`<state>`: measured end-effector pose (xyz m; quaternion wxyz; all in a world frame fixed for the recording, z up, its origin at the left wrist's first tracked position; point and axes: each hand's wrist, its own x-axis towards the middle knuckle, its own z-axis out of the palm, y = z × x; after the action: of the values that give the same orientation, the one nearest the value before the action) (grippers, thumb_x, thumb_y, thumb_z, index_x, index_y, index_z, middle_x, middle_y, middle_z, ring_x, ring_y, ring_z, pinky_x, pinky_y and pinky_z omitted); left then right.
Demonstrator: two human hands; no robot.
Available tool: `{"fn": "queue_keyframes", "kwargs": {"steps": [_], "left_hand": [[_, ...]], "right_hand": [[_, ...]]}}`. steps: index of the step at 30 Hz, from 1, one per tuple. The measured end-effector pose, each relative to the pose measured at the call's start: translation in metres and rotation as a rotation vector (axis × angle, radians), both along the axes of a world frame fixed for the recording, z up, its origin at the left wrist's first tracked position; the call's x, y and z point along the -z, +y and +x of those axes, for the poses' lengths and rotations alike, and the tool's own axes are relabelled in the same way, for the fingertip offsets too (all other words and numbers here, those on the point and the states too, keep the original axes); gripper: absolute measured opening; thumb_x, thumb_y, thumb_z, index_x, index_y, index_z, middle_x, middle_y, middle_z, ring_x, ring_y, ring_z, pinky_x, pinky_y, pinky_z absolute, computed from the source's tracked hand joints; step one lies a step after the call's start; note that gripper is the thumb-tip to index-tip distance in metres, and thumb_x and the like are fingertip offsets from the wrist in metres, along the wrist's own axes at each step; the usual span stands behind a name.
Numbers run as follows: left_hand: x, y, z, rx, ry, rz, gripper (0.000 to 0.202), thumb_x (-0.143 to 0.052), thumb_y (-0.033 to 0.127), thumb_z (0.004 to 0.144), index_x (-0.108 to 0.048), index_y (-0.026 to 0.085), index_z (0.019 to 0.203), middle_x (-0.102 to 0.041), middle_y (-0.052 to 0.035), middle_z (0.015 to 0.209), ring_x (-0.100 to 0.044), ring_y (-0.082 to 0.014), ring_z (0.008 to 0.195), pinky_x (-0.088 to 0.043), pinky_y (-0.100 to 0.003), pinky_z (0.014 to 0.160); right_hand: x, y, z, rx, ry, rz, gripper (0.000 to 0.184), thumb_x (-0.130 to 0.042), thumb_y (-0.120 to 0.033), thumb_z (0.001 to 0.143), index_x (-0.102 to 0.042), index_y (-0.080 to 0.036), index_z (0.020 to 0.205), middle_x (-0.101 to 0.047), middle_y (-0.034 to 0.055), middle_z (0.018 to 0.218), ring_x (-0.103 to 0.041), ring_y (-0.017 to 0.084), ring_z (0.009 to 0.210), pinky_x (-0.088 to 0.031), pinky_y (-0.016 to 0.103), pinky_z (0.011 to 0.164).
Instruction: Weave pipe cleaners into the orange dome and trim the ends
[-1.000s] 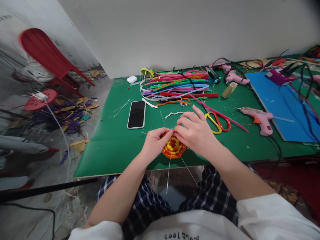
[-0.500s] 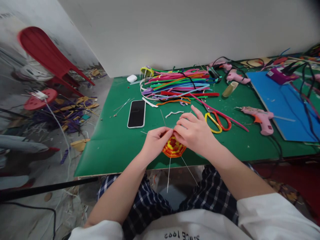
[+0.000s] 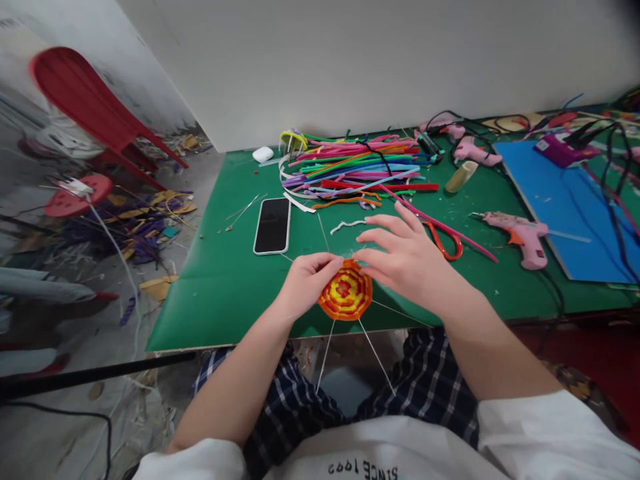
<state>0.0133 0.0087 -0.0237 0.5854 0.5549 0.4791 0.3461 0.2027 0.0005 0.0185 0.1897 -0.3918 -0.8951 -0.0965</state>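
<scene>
A small woven disc [image 3: 345,293] of orange, yellow and red rings, with thin white spokes sticking out, hovers over the near edge of the green table [image 3: 225,280]. My left hand [image 3: 305,283] pinches the disc's left rim, fingers closed on it. My right hand [image 3: 403,257] is just right of and above the disc, fingers stretched out and apart, holding nothing.
Behind the hands lie a black phone [image 3: 273,225], a heap of coloured pipe cleaners [image 3: 350,170], red-handled scissors [image 3: 445,241], pink glue guns [image 3: 520,235], a blue mat [image 3: 565,200] and a white earbud case [image 3: 263,154]. Red chair and stool stand on the littered floor at left.
My right hand has let go of the disc and lifted to the right with fingers spread. The disc is now fully visible, held by my left hand alone.
</scene>
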Motion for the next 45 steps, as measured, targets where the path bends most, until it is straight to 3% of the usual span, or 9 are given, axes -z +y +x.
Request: {"fn": "queue_keyframes", "kwargs": {"steps": [8,24,27,30,32,34,36,40,45], "left_hand": [[-0.003,0.0,-0.001,0.028,-0.031,-0.106,0.022,-0.061,0.037,0.07,-0.065,0.015,0.069,-0.062,0.0015,0.064,-0.053,-0.0086,0.056,-0.042,-0.019,0.054],[-0.002,0.0,-0.001,0.046,0.013,0.051,0.021,-0.064,0.034,0.068,-0.067,0.016,0.08,-0.068,-0.0012,0.077,-0.06,-0.0127,0.069,-0.048,-0.022,0.063],[-0.005,-0.001,-0.002,0.007,0.076,0.102,0.023,-0.063,0.035,0.068,-0.067,0.016,0.08,-0.068,-0.0022,0.076,-0.061,-0.0144,0.069,-0.049,-0.023,0.062],[-0.008,-0.003,-0.002,-0.002,0.098,0.123,0.024,-0.064,0.036,0.067,-0.067,0.015,0.078,-0.068,-0.0031,0.074,-0.062,-0.0153,0.067,-0.05,-0.023,0.058],[-0.009,-0.004,-0.002,0.02,0.109,0.137,0.023,-0.063,0.036,0.068,-0.067,0.016,0.078,-0.068,-0.003,0.073,-0.062,-0.015,0.067,-0.05,-0.023,0.057],[-0.01,-0.005,-0.001,0.041,0.124,0.159,0.022,-0.063,0.035,0.068,-0.067,0.016,0.079,-0.068,-0.0029,0.075,-0.062,-0.0146,0.068,-0.05,-0.022,0.059],[-0.011,-0.006,0.0,0.052,0.13,0.177,0.023,-0.064,0.034,0.067,-0.067,0.016,0.082,-0.069,-0.0031,0.079,-0.062,-0.0147,0.07,-0.05,-0.022,0.061],[-0.012,-0.007,0.001,0.079,0.12,0.183,0.025,-0.064,0.033,0.067,-0.065,0.015,0.085,-0.069,-0.0047,0.084,-0.062,-0.0157,0.074,-0.05,-0.024,0.064],[-0.01,-0.007,0.001,0.096,0.082,0.129,0.028,-0.064,0.033,0.068,-0.063,0.017,0.09,-0.068,-0.0035,0.082,-0.062,-0.0145,0.071,-0.049,-0.023,0.062]], "right_hand": [[0.006,-0.002,-0.009,-0.057,-0.016,0.038,0.017,-0.05,-0.016,0.08,-0.064,-0.023,0.073,-0.062,0.0009,0.089,-0.043,0.022,0.11,-0.017,0.053,0.104],[-0.002,-0.005,-0.006,-0.052,0.082,0.025,0.014,-0.051,-0.023,0.08,-0.065,-0.022,0.08,-0.063,0.0013,0.093,-0.048,0.021,0.103,-0.025,0.048,0.102],[-0.016,-0.007,0.012,-0.025,0.284,-0.075,0.015,-0.054,-0.029,0.079,-0.064,-0.022,0.087,-0.063,0.0026,0.097,-0.05,0.02,0.102,-0.036,0.04,0.094],[-0.023,-0.002,0.035,0.151,0.599,-0.25,0.015,-0.055,-0.031,0.077,-0.064,-0.019,0.079,-0.064,0.0028,0.084,-0.057,0.017,0.083,-0.045,0.033,0.078],[-0.02,0.006,0.044,0.213,0.696,-0.531,0.02,-0.055,-0.035,0.076,-0.064,-0.018,0.079,-0.064,0.0019,0.075,-0.058,0.014,0.067,-0.046,0.028,0.061],[-0.012,0.014,0.042,0.092,0.651,-0.897,0.023,-0.058,-0.038,0.072,-0.064,-0.018,0.08,-0.065,0.0019,0.075,-0.058,0.014,0.067,-0.045,0.025,0.058],[-0.002,0.021,0.033,-0.047,0.593,-1.093,0.025,-0.06,-0.039,0.07,-0.065,-0.017,0.081,-0.066,0.0021,0.077,-0.058,0.014,0.07,-0.045,0.025,0.06],[0.009,0.024,0.013,-0.162,0.591,-1.185,0.027,-0.061,-0.038,0.068,-0.064,-0.015,0.082,-0.065,0.0024,0.077,-0.058,0.013,0.071,-0.045,0.025,0.063],[0.013,0.02,0.008,-0.143,0.605,-1.127,0.027,-0.063,-0.038,0.066,-0.061,-0.015,0.081,-0.062,0.0009,0.073,-0.055,0.011,0.066,-0.042,0.023,0.058]]}}
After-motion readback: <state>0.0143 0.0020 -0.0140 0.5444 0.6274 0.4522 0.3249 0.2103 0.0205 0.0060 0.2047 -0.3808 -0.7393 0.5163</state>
